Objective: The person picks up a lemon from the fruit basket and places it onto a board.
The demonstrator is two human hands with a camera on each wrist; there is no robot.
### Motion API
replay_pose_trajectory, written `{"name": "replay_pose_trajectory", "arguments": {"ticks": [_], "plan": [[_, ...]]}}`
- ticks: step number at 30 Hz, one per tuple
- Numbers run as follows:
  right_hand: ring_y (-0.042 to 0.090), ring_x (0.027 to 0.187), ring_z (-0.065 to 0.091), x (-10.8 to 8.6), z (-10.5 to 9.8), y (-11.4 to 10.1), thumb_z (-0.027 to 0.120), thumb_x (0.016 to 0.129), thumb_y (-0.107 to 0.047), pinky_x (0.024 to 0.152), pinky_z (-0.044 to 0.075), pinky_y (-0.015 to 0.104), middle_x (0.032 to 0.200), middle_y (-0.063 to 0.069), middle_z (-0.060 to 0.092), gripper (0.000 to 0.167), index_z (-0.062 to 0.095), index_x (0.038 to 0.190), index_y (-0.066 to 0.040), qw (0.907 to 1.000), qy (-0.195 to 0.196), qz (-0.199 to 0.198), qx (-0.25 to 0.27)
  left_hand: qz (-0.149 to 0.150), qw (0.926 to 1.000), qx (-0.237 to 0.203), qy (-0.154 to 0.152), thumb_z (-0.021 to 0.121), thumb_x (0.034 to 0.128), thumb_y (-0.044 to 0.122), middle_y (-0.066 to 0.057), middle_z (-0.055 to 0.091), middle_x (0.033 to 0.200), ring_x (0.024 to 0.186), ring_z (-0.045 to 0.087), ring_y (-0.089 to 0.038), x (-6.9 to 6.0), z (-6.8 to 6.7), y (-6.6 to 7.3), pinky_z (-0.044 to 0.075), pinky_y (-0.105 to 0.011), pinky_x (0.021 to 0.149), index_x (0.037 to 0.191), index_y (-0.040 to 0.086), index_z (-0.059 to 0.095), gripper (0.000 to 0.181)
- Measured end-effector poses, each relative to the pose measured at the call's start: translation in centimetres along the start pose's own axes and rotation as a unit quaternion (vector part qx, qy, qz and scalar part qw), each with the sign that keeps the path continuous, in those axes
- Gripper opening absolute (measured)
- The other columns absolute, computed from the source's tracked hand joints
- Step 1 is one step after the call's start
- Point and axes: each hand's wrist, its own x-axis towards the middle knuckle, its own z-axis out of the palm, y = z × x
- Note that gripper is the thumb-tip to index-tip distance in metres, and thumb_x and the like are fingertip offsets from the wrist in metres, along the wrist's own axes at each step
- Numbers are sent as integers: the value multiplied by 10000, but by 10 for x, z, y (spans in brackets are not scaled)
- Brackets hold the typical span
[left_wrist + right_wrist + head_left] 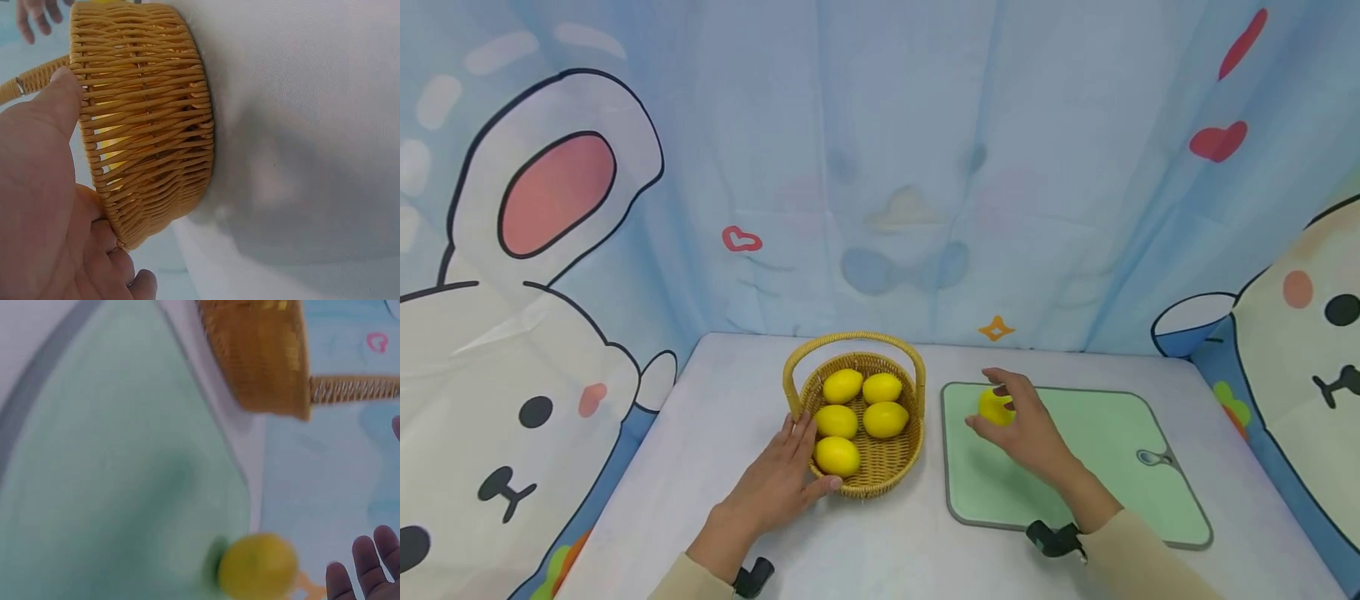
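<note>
Several yellow lemons (885, 419) lie in a round wicker basket (880, 477) with an arched handle. My left hand (775, 475) rests against the basket's left side, its fingers straight along the rim and its thumb across the front. In the left wrist view, the thumb (59, 97) touches the rim beside the handle. One more lemon (257, 567) sits on a pale green cutting board (1075, 467). Above and around it, my right hand (1026, 425) spreads thumb and fingers; in the right wrist view the fingers are apart from the lemon.
Board and basket stand side by side on a white table (887, 550), with a narrow gap between them. The basket's handle (853, 336) arches upward. A blue printed curtain (902, 167) hangs behind the table and at both sides.
</note>
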Motion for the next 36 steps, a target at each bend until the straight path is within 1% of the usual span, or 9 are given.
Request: {"name": "replay_pose_trajectory", "arguments": {"ticks": [3, 7, 9, 12, 16, 20, 24, 32, 36], "plan": [[276, 1246, 534, -5, 11, -20, 830, 939, -248, 1021, 510, 502, 1480, 102, 509, 689, 484, 1522, -128, 9994, 56, -344, 73, 7, 9999, 137, -2, 480, 1041, 681, -171, 93, 1773, 1643, 67, -373, 0, 0, 0, 218, -516, 1313, 1680, 7, 179, 976], [177, 1178, 559, -10, 29, -46, 832, 924, -143, 941, 543, 342, 1405, 24, 567, 605, 544, 1456, -132, 9942, 37, -1044, 248, 32, 9996, 263, 29, 475, 1039, 686, -171, 98, 1773, 1642, 78, -374, 0, 0, 0, 216, -516, 1313, 1679, 5, 183, 979], [151, 1166, 558, -10, 39, -58, 823, 929, -128, 921, 550, 300, 1380, 1, 577, 578, 555, 1442, -144, 9902, -122, -1337, 373, 47, 9995, 313, 33, 475, 1039, 687, -170, 101, 1773, 1642, 84, -373, 0, 0, 0, 214, -515, 1314, 1679, 6, 186, 979], [181, 1147, 567, -8, 55, -73, 809, 948, -154, 914, 563, 324, 1365, 13, 581, 566, 553, 1452, -172, 9839, -556, -1569, 653, 46, 9994, 346, 42, 479, 1037, 688, -171, 110, 1772, 1641, 93, -372, 1, 0, 0, 213, -515, 1315, 1678, 7, 192, 979], [290, 1228, 591, 1, 74, -86, 785, 983, -235, 992, 566, 414, 1455, 37, 554, 579, 526, 1499, -204, 9769, -1323, -1391, 935, 35, 9995, 319, 48, 484, 1033, 690, -164, 109, 1773, 1642, 92, -365, 1, 1, -2, 217, -514, 1314, 1680, 10, 191, 983], [389, 1355, 556, 15, 90, -91, 752, 1007, -238, 1063, 539, 559, 1581, 54, 483, 614, 483, 1557, -203, 9668, -2110, -879, 1142, 43, 9995, 299, 66, 484, 1031, 691, -154, 101, 1775, 1644, 87, -359, 1, 2, -3, 221, -511, 1313, 1681, 12, 188, 985], [415, 1398, 541, 28, 103, -92, 749, 1002, -206, 1088, 521, 587, 1617, 91, 468, 637, 472, 1575, -177, 9531, -2719, -569, 1202, 64, 9996, 269, 88, 490, 1031, 685, -162, 106, 1773, 1643, 85, -367, 2, 3, -3, 222, -513, 1311, 1679, 7, 186, 986], [375, 1365, 594, 42, 114, -96, 779, 977, -192, 1143, 484, 554, 1559, 115, 548, 607, 533, 1530, -147, 9372, -3311, -179, 1081, 91, 9998, 163, 103, 501, 1025, 685, -161, 97, 1775, 1643, 79, -369, 2, 3, -3, 242, -519, 1304, 1679, 7, 182, 995], [311, 1414, 549, 48, 122, -95, 808, 941, -183, 1197, 428, 539, 1545, 88, 572, 629, 560, 1518, -148, 9290, -3547, -100, 1051, 78, 9998, 145, 88, 508, 1028, 676, -154, 81, 1778, 1645, 70, -361, 2, 3, -3, 238, -514, 1306, 1680, 5, 175, 993]]}}
